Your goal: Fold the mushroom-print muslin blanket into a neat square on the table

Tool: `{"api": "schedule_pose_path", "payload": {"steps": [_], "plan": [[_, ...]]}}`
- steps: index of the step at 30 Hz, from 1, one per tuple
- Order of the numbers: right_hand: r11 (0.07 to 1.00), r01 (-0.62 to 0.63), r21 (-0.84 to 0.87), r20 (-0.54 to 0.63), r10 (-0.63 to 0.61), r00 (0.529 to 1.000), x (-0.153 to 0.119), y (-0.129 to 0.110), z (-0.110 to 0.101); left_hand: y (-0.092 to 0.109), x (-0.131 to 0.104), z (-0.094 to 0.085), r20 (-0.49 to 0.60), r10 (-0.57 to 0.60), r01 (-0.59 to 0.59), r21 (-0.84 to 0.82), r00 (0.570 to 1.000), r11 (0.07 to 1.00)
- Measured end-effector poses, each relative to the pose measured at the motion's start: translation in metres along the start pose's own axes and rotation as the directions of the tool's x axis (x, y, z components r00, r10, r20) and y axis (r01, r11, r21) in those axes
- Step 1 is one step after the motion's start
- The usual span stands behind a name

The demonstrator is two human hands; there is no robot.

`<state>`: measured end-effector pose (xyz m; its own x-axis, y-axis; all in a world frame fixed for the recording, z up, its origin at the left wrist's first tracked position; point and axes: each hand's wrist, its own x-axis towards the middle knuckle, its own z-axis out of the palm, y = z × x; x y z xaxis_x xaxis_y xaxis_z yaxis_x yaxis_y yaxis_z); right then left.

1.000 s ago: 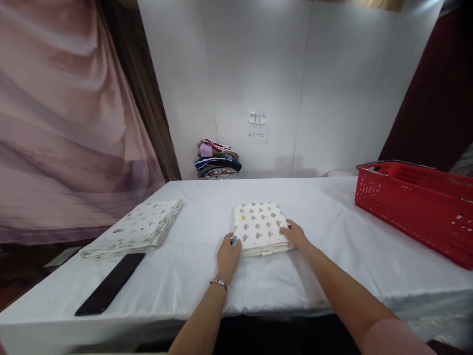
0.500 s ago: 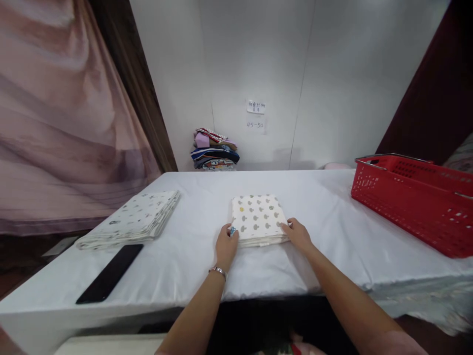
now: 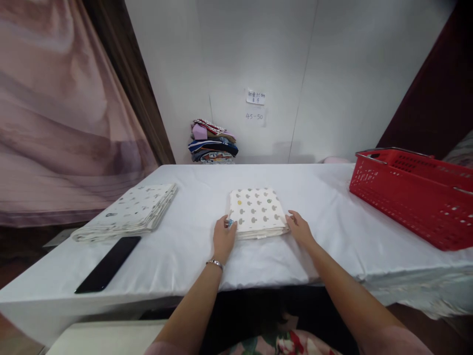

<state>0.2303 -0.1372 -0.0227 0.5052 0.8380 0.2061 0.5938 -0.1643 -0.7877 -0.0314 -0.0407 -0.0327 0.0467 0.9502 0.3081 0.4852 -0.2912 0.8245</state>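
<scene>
A folded white cloth (image 3: 257, 211) with grey mushroom-like prints lies flat at the middle of the white-covered table (image 3: 192, 256). At its left edge is my left hand (image 3: 224, 238), wearing a blue ring and a silver bracelet, fingers curled against the side and thumb near the front corner. My right hand (image 3: 300, 230) rests beside the right edge, its fingertips at the cloth's side and its fingers slightly apart. Neither hand lifts the cloth.
Another folded patterned cloth (image 3: 129, 212) lies at the left, with a black phone-like slab (image 3: 109, 264) in front. A red basket (image 3: 410, 195) stands at the right. Stacked folded fabrics (image 3: 213, 143) sit behind the table's far edge, by the wall.
The view has tilted a little downward. My right fingers have come off the cloth's top near its right front corner and now sit at its side. My left hand stays at the left edge.
</scene>
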Motion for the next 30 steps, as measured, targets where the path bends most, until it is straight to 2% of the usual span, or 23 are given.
{"api": "schedule_pose_path", "payload": {"steps": [3,6,9,14,19,22,26,28,30], "plan": [[0.97,0.228,-0.082,-0.031,-0.232,0.972,-0.013,0.006,-0.003,0.002,-0.005,0.0,-0.03,0.193,-0.192,0.033,0.981,0.981],[0.901,0.398,-0.172,0.029,-0.399,0.916,-0.023,0.008,-0.001,0.006,-0.013,-0.002,0.046,0.292,-0.296,0.114,0.955,0.949],[0.897,0.391,-0.209,0.041,-0.391,0.919,-0.023,0.006,0.006,0.007,-0.017,-0.004,0.109,0.276,-0.292,0.173,0.955,0.941],[0.904,0.386,-0.183,0.049,-0.384,0.922,-0.015,0.005,0.013,0.0,-0.018,-0.004,0.09,0.247,-0.258,0.134,0.965,0.957],[0.91,0.372,-0.184,0.108,-0.357,0.928,-0.013,0.009,0.007,-0.002,-0.019,-0.005,0.105,0.189,-0.2,0.114,0.976,0.973],[0.888,0.387,-0.25,0.137,-0.363,0.922,-0.01,0.007,0.001,0.001,-0.017,-0.01,0.122,0.155,-0.168,0.106,0.98,0.98],[0.859,0.442,-0.26,0.121,-0.425,0.897,0.005,-0.011,0.006,0.015,0.005,-0.013,0.085,0.141,-0.15,0.112,0.986,0.982],[0.868,0.451,-0.205,0.102,-0.44,0.892,0.02,-0.027,0.018,0.028,0.023,-0.008,0.068,0.156,-0.165,0.154,0.985,0.974],[0.876,0.45,-0.173,0.122,-0.434,0.893,0.039,-0.043,0.034,0.04,0.041,0.003,0.099,0.192,-0.21,0.219,0.976,0.953]]}}
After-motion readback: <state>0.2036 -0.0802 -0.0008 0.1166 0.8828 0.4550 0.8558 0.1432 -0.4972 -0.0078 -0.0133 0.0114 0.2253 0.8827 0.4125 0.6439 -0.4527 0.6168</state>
